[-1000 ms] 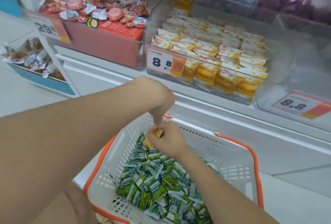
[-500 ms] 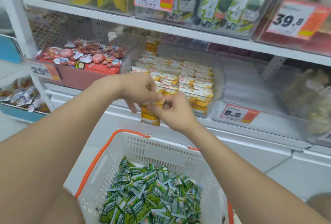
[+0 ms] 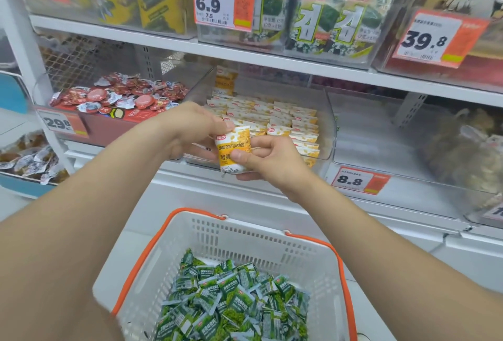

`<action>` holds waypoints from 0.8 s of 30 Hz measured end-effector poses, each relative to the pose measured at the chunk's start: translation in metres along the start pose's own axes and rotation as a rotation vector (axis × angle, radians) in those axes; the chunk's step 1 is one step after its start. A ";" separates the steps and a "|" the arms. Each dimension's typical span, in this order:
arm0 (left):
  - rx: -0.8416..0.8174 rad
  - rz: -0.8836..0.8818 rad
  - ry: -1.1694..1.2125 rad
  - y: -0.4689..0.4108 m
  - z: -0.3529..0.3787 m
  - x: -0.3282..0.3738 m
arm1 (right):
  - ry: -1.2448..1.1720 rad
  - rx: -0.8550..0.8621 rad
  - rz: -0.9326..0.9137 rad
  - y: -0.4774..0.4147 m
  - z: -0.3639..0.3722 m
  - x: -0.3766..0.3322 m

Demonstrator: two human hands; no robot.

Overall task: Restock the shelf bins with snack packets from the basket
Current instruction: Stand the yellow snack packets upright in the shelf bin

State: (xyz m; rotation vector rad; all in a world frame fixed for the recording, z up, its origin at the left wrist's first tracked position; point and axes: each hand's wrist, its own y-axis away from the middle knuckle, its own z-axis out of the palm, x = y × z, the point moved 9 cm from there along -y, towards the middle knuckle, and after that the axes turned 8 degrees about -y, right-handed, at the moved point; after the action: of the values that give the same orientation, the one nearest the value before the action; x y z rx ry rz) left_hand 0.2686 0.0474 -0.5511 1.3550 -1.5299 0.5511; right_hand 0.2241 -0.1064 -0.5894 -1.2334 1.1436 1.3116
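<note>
Both hands hold one yellow and white crab roe snack packet (image 3: pixel 233 147) upright in front of the shelf. My left hand (image 3: pixel 190 131) pinches its top edge, and my right hand (image 3: pixel 268 159) grips its lower right side with the thumb across the front. Just behind stands a clear bin (image 3: pixel 328 120) holding several matching yellow packets (image 3: pixel 283 122) in rows. Below, a white basket (image 3: pixel 245 237) with orange handles holds several green snack packets (image 3: pixel 231 302).
A bin of red round snacks (image 3: pixel 119 95) stands left of the yellow bin, a clear bin (image 3: pixel 381 133) to its right with an 8.8 price tag (image 3: pixel 359 180). Seaweed packs (image 3: pixel 326 11) fill the upper shelf. A lower bin of wrapped snacks (image 3: pixel 30 158) sits at far left.
Both hands lifted the yellow packet out of the basket and up to the front of the yellow packet bin. The view tilted up, showing the upper shelf.
</note>
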 end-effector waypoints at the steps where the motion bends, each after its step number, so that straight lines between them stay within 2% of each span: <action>1: 0.040 0.021 0.005 -0.002 -0.005 0.001 | -0.034 0.023 0.013 -0.004 0.000 0.001; 4: 0.317 0.156 -0.140 -0.010 -0.038 0.012 | -0.103 0.146 -0.002 -0.018 -0.005 -0.007; 6: 0.530 0.300 -0.407 -0.011 -0.060 0.023 | -0.115 0.280 -0.048 -0.029 -0.016 -0.017; 7: 0.584 0.345 -0.561 -0.015 -0.064 0.026 | -0.099 0.332 -0.078 -0.037 -0.020 -0.023; 10: 0.562 0.283 -0.911 -0.036 -0.058 0.014 | 0.118 0.453 -0.145 -0.070 -0.026 -0.037; 12: 0.489 0.218 -1.032 -0.049 -0.050 -0.001 | 0.286 0.523 -0.161 -0.102 -0.026 -0.043; 14: 0.471 0.237 -1.130 -0.056 -0.045 -0.009 | 0.390 0.563 -0.154 -0.135 -0.021 -0.044; 19: 0.547 0.241 -1.218 -0.061 -0.058 -0.014 | 0.574 0.529 -0.030 -0.221 -0.006 -0.031; 24: 0.568 0.233 -1.298 -0.066 -0.059 -0.015 | 0.628 0.580 -0.212 -0.258 -0.010 -0.032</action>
State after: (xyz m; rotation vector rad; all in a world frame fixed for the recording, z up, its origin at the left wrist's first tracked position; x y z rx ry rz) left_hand 0.3498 0.0852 -0.5570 2.1835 -2.7192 0.1970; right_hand 0.4830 -0.0944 -0.5623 -1.2957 1.6280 0.3685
